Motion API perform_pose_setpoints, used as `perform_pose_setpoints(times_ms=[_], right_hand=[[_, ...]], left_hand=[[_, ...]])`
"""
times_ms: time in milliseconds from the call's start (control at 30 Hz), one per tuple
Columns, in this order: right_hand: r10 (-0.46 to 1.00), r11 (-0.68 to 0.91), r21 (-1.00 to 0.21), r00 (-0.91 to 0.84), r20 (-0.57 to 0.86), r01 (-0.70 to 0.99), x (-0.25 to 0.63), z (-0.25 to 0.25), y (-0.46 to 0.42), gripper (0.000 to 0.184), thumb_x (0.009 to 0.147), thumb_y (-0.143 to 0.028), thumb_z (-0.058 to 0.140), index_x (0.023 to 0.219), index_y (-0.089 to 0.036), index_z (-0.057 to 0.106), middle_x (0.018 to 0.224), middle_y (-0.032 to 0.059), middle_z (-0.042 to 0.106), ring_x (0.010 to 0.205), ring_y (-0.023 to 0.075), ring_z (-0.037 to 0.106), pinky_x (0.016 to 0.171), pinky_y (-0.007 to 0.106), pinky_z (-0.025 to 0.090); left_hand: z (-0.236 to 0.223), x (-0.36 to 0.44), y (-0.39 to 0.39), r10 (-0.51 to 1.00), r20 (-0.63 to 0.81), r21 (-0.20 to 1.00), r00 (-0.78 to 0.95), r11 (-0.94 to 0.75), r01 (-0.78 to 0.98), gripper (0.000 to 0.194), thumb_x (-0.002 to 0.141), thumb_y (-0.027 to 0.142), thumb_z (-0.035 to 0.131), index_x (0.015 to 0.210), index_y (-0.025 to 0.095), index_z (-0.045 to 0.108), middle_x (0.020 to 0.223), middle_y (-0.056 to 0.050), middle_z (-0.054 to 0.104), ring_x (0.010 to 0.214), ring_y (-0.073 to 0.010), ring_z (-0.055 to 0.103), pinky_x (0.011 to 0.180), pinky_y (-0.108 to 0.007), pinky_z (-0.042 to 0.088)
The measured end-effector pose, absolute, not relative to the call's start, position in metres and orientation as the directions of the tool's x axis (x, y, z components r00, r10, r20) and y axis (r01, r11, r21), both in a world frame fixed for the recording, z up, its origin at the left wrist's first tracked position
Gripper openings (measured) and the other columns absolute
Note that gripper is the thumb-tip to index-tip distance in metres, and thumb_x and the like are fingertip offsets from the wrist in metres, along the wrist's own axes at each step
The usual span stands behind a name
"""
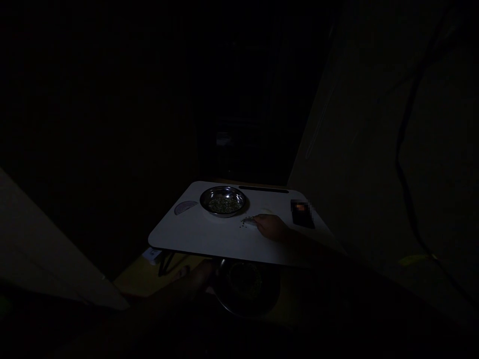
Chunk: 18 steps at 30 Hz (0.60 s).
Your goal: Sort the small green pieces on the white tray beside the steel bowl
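The bowl (223,215) rests on the desk (198,233) and serves as reference. Loose pieces (225,204) lie inside the bowl. Left of the bowl: a half-round item (186,207). Behind and right of the bowl: a slot (264,189) along the desk's rear edge. Front right of the bowl: scattered bits (244,223), then the right grip (271,228). Far right of the bowl: a phone-like device (303,218). In front of the bowl, below desk level: a basin (232,308), with the left grip (202,272) at its left side.
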State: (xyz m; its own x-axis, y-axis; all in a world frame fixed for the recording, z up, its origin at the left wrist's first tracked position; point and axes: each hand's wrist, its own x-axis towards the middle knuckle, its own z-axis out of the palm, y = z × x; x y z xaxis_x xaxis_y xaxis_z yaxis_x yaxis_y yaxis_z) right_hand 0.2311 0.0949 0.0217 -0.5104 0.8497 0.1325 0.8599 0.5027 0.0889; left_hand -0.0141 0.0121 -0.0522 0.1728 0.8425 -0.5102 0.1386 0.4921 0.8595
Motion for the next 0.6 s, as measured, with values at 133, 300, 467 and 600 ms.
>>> perform_pose_setpoints(times_ms=[133, 300, 467, 600], right_hand=[[0.841, 0.518, 0.101, -0.528, 0.120, 0.849, 0.232, 0.024, 0.091, 0.034, 0.077, -0.018, 0.030, 0.107, -0.017, 0.048, 0.105, 0.0067, 0.054, 0.094, 0.0163, 0.048, 0.076, 0.027, 0.035], [0.847, 0.514, 0.106, -0.523, 0.095, 0.851, 0.232, 0.028, 0.087, 0.036, 0.076, -0.017, 0.032, 0.110, -0.018, 0.046, 0.105, 0.0065, 0.054, 0.094, 0.0161, 0.047, 0.077, 0.026, 0.034], [0.838, 0.526, 0.117, -0.537, 0.095, 0.842, 0.232, 0.028, 0.086, 0.035, 0.077, -0.017, 0.031, 0.109, -0.019, 0.046, 0.100, 0.0059, 0.056, 0.091, 0.0158, 0.049, 0.075, 0.027, 0.035], [0.828, 0.539, 0.133, -0.552, 0.094, 0.832, 0.234, 0.028, 0.083, 0.032, 0.076, -0.018, 0.031, 0.103, -0.016, 0.048, 0.096, 0.0074, 0.057, 0.087, 0.0162, 0.050, 0.072, 0.027, 0.036]], left_hand=[[-0.051, -0.016, 0.011, 0.812, -0.543, 0.840, 0.216, 0.529, 0.123, 0.008, 0.059, 0.019, 0.046, 0.063, 0.017, 0.052, 0.047, -0.002, 0.051, 0.045, -0.0149, 0.046, 0.046, -0.027, 0.033], [-0.041, -0.010, 0.009, 0.831, -0.527, 0.850, 0.180, 0.508, 0.143, 0.008, 0.058, 0.018, 0.044, 0.060, 0.016, 0.052, 0.048, -0.002, 0.052, 0.046, -0.0148, 0.048, 0.047, -0.026, 0.034], [-0.034, -0.008, 0.008, 0.810, -0.542, 0.840, 0.224, 0.518, 0.161, 0.011, 0.056, 0.016, 0.043, 0.061, 0.015, 0.053, 0.047, -0.001, 0.051, 0.045, -0.0141, 0.048, 0.046, -0.025, 0.035], [-0.037, -0.010, 0.008, 0.817, -0.536, 0.844, 0.215, 0.514, 0.150, 0.012, 0.058, 0.018, 0.043, 0.064, 0.014, 0.053, 0.049, -0.001, 0.053, 0.047, -0.0145, 0.050, 0.047, -0.026, 0.037]])
